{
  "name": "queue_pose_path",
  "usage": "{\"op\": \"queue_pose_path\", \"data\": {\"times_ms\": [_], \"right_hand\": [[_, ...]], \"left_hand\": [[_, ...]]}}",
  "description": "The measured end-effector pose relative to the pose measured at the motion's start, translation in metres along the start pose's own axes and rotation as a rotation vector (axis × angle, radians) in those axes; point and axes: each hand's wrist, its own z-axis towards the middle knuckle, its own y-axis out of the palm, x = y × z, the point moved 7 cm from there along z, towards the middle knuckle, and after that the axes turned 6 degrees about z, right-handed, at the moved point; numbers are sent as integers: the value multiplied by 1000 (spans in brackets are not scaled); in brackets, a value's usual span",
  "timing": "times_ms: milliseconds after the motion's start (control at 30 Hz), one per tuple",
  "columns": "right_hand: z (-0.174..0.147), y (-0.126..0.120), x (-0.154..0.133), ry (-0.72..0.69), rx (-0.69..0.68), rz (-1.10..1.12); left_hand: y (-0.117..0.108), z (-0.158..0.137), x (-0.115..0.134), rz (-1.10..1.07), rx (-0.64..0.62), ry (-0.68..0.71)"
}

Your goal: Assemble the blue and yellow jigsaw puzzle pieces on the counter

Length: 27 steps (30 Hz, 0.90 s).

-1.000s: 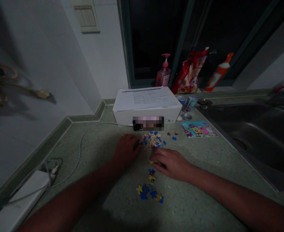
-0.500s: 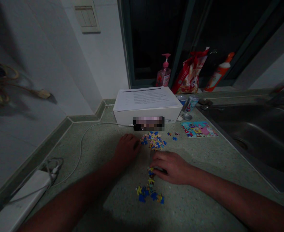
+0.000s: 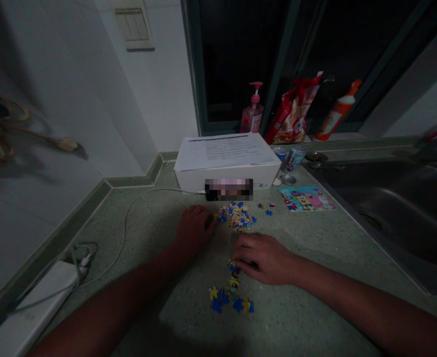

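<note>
My right hand [image 3: 261, 259] is closed, with thumb and fingertips on a jigsaw puzzle piece [image 3: 233, 267] at the top of a short column of pieces. Below it, more blue and yellow puzzle pieces [image 3: 223, 296] lie in a row on the counter, seemingly joined in part. My left hand [image 3: 195, 228] rests with curled fingers at the left edge of a heap of loose puzzle pieces [image 3: 238, 215]. Its thumb and forefinger tips come together there; whether a piece is between them is hidden.
Behind the heap stands a white box [image 3: 226, 163] with a blurred-out dark object [image 3: 229, 190] before it. A colourful picture card [image 3: 306, 199] lies to the right, near the sink [image 3: 389, 208]. A cable [image 3: 125, 223] and a power strip [image 3: 51, 287] are on the left.
The column and lower row of puzzle pieces have shifted slightly right and turned a little under my right hand's fingers. My left hand has barely moved.
</note>
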Motion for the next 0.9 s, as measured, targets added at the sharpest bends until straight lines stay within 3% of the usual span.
{"op": "queue_pose_path", "data": {"times_ms": [267,467,733,900], "right_hand": [[1,1,0,17,-18,-1],[0,-3,11,55,79,-53],[-2,-22,22,144,321,-100],[-2,-21,21,125,312,-174]], "left_hand": [[0,-1,-8,-12,52,-12],[-4,-4,-4,-189,123,20],[0,-13,15,-503,-13,-35],[-3,-16,31,-475,-88,42]]}}
